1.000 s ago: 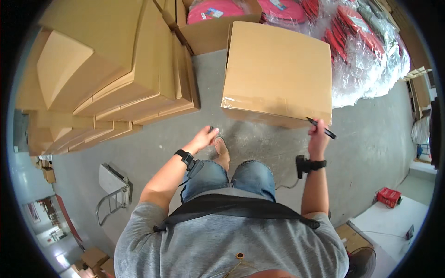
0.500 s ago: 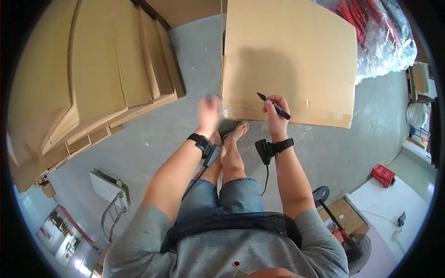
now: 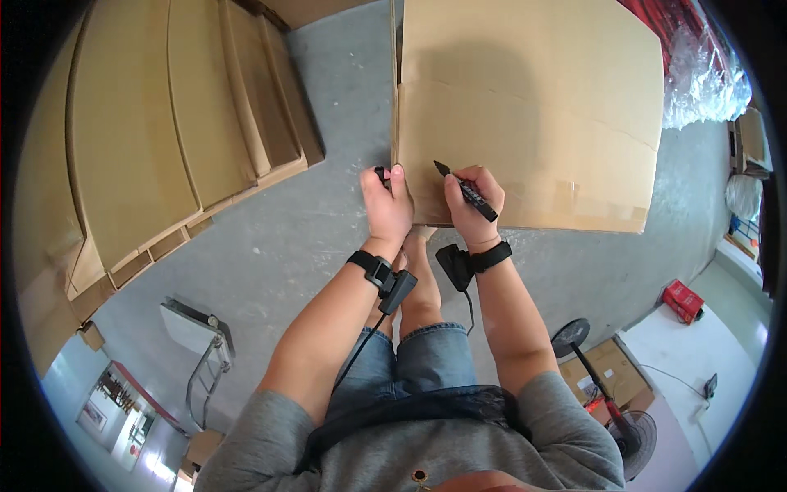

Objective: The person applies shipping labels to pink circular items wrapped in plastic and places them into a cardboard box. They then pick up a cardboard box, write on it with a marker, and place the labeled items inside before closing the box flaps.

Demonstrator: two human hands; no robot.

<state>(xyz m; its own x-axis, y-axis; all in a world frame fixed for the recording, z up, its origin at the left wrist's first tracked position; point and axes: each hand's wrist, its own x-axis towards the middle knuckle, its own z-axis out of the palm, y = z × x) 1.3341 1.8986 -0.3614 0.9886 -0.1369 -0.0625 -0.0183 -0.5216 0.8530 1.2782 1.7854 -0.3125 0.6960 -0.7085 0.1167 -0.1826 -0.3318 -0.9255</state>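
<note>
By cartons and box, right fingers around marker, left fingers around black object

You now stand closer to the cardboard carton — your right hand, with the black marker pen, has gone from its near right corner to above its near left part. Your left hand — well apart before — has reached its left edge.
</note>
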